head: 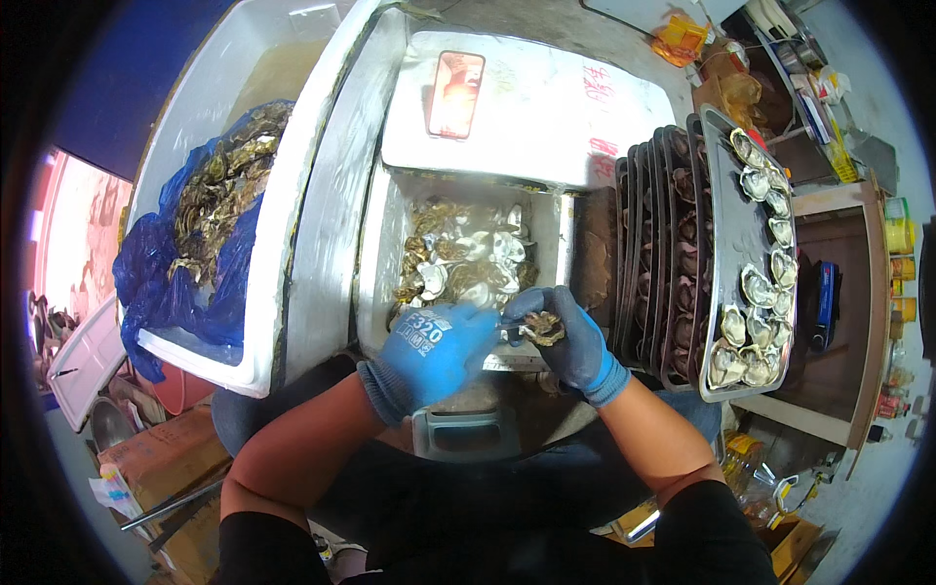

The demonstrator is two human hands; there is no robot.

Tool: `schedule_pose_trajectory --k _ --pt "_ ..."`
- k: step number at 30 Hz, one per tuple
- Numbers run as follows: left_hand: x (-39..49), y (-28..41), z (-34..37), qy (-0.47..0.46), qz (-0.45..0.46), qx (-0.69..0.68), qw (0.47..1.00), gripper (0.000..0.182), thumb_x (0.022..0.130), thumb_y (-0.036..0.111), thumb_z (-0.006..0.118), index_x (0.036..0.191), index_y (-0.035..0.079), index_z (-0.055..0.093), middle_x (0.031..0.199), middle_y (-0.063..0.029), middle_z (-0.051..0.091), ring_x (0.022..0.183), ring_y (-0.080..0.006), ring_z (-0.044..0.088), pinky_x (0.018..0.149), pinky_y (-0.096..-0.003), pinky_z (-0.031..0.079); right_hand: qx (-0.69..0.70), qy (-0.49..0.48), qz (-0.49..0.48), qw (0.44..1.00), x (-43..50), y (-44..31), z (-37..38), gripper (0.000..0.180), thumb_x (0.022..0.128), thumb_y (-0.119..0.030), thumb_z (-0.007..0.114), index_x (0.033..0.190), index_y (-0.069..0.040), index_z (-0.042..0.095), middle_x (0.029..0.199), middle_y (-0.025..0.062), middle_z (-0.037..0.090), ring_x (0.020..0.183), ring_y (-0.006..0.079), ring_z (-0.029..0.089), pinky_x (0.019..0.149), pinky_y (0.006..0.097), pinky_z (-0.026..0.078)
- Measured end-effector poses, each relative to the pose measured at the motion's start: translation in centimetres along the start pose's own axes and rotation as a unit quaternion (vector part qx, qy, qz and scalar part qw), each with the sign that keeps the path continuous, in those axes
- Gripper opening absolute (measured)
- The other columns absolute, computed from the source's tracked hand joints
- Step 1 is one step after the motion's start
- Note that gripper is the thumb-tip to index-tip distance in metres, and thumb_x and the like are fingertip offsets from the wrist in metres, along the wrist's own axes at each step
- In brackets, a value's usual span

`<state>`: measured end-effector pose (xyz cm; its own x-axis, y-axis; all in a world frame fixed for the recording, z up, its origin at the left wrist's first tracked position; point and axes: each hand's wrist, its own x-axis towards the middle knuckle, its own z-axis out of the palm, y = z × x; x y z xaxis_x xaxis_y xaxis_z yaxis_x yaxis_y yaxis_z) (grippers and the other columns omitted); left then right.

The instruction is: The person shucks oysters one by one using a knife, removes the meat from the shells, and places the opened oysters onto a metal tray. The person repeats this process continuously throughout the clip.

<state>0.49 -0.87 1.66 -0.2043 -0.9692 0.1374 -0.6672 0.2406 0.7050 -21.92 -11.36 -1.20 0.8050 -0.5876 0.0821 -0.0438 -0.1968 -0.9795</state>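
Note:
In the head view my right hand, in a blue and dark grey coated glove, grips an oyster with a rough brown-green shell. My left hand, gloved the same way, is closed around a tool whose handle its fingers hide. Only a thin metal blade shows, pointing at the oyster's edge; whether it is inside the shell I cannot tell. Just beyond both hands, a white foam box holds a heap of loose shells, some with pale inner faces up.
Left stands a larger foam box with unopened oysters on blue plastic. A phone lies on a foam lid. At right, a metal tray of opened oysters tops several stacked trays.

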Motion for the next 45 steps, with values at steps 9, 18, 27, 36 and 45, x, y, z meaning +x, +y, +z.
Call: schedule_pose_trajectory --k 9,18,27,36,45 --pt "-0.2 -1.7 1.5 -0.021 0.037 -0.135 0.990 0.016 0.105 0.018 0.064 0.099 0.003 0.065 0.084 -0.0165 0.067 0.073 -0.0389 0.068 0.064 -0.0496 0.053 0.152 -0.055 0.109 0.981 0.0 -1.2 -0.6 0.020 0.115 -0.007 0.047 0.125 0.003 0.060 0.118 0.0144 0.067 0.107 0.0244 0.068 0.097 0.0391 0.057" --pt "0.5 -1.1 2.4 -0.007 0.004 -0.004 1.000 0.013 0.100 0.015 0.067 0.097 0.003 0.063 0.081 -0.0163 0.064 0.068 -0.0367 0.067 0.059 -0.0472 0.054 0.112 -0.014 0.113 0.987 -0.2 -0.4 -0.3 0.053 0.121 -0.035 0.027 0.124 0.003 0.063 0.119 0.0144 0.066 0.103 0.0209 0.067 0.098 0.0348 0.054" --pt "0.9 -1.1 4.4 -0.065 -0.109 0.057 0.990 0.017 0.102 0.016 0.064 0.103 -0.001 0.064 0.086 -0.0175 0.068 0.072 -0.0345 0.070 0.066 -0.0454 0.057 0.040 0.014 0.090 0.995 0.3 0.0 -0.1 0.042 0.117 -0.036 0.043 0.132 -0.001 0.061 0.124 0.0111 0.066 0.115 0.0219 0.065 0.106 0.0368 0.051" --pt "1.9 -0.1 1.6 -0.217 -0.301 -0.668 0.644 0.034 0.114 0.028 0.052 0.120 0.001 0.070 0.094 -0.0068 0.074 0.073 -0.0142 0.068 0.065 -0.0302 0.057 0.330 0.149 0.111 0.926 0.2 -0.2 1.3 0.055 0.118 -0.042 0.034 0.150 -0.001 0.053 0.135 0.0180 0.066 0.121 0.0226 0.066 0.101 0.0352 0.055" --pt "0.9 0.0 2.7 0.013 -0.100 -0.048 0.994 0.023 0.108 0.024 0.060 0.101 0.001 0.065 0.080 -0.0226 0.067 0.070 -0.0383 0.070 0.066 -0.0494 0.056 0.291 0.121 0.116 0.942 0.0 1.6 0.6 0.044 0.118 -0.027 0.039 0.154 -0.005 0.049 0.135 0.0153 0.065 0.122 0.0223 0.064 0.106 0.0387 0.053"
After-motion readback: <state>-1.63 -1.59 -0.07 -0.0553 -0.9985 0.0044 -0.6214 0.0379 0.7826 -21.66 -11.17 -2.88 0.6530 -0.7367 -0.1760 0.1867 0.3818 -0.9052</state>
